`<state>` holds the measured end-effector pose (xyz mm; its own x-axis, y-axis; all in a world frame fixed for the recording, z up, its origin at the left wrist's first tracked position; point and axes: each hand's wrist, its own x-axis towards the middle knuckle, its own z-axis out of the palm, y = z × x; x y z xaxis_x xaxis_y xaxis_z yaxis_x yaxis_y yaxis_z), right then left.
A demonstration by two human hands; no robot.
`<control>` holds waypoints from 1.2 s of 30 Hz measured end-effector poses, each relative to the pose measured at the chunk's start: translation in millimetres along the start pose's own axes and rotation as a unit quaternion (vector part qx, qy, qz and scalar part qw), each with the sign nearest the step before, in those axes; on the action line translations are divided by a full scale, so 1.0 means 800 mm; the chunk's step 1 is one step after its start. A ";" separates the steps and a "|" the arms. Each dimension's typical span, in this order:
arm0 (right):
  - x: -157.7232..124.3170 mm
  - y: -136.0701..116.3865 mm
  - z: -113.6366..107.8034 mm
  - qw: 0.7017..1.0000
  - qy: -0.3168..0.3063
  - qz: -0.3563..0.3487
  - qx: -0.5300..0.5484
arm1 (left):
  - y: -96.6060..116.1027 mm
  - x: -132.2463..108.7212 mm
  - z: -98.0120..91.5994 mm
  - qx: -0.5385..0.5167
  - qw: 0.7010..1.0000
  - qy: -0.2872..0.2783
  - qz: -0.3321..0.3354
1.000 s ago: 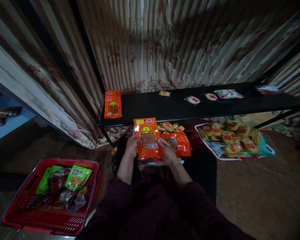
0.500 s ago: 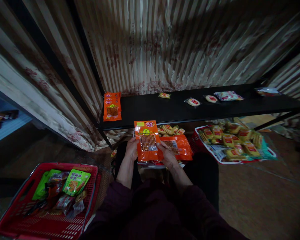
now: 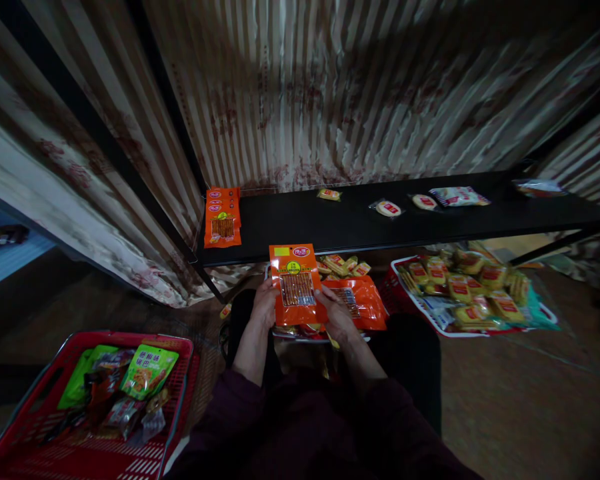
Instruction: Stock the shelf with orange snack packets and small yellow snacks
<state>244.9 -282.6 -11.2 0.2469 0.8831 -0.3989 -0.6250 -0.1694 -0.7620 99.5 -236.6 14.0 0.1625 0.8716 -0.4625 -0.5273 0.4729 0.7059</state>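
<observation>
Gripping an orange packet (image 3: pixel 296 287) by its two side edges, the left hand (image 3: pixel 263 309) and right hand (image 3: pixel 338 317) pinch it upright before me, just off the near edge of the black shelf (image 3: pixel 280 217), thumbs on its face. Beside the right hand, a second orange packet (image 3: pixel 367 303) lies toward the right edge of the basket between the knees. Over at the shelf's left edge I see overlapping orange packets (image 3: pixel 223 227); near its back edge sits one small wrapped biscuit (image 3: pixel 329 195).
</observation>
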 end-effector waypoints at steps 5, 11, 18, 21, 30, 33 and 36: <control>0.001 -0.002 0.001 1.000 -0.010 0.003 0.011 | -0.002 0.004 0.000 0.006 1.000 0.018 0.014; -0.008 -0.008 -0.001 0.998 -0.045 0.041 0.014 | -0.012 0.009 0.003 0.009 0.998 0.040 0.049; -0.018 -0.015 -0.003 0.992 -0.091 0.082 0.024 | -0.026 0.016 0.001 0.019 0.996 0.059 0.071; -0.020 -0.017 -0.001 0.993 -0.096 0.068 0.026 | -0.025 0.015 0.003 0.024 0.994 0.063 0.086; -0.025 -0.023 0.010 0.996 -0.060 0.060 0.004 | -0.031 0.020 -0.003 0.101 0.981 0.075 0.146; -0.027 -0.024 0.016 0.997 -0.055 0.052 -0.009 | -0.032 0.018 -0.006 0.232 0.940 0.102 0.228; -0.029 -0.027 0.023 0.998 -0.058 0.021 -0.029 | -0.030 0.010 -0.002 0.335 0.892 0.120 0.278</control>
<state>239.3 -291.3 23.5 0.1319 0.9185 -0.3727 -0.5887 -0.2299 -0.7750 112.5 -241.4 -7.3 -0.1952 0.9807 0.0132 0.1583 0.0182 0.9872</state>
